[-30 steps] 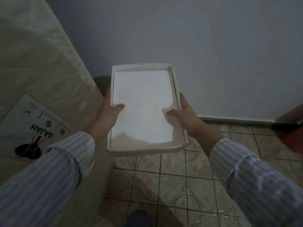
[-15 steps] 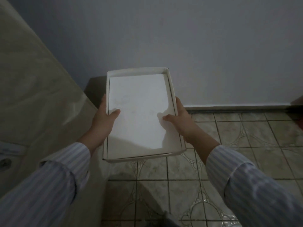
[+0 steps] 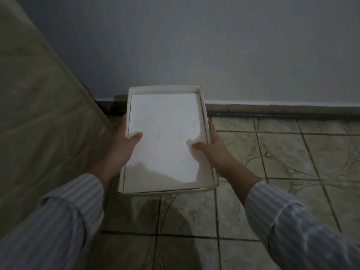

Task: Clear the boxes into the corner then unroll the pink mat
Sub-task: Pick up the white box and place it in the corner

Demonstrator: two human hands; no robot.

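Dim tiled corner (image 3: 109, 106) ahead; left hand (image 3: 122, 147) and right hand (image 3: 212, 151) clamped on white box (image 3: 165, 137), just needs lowering there.

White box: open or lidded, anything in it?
Open and empty. The white box has no lid; its bare white bottom and raised rim show. The left hand and right hand grip its long sides, thumbs inside.

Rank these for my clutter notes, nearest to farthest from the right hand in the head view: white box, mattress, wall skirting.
1. white box, gripped by the right hand.
2. wall skirting, ahead along the wall.
3. mattress, far left, beyond the left hand.
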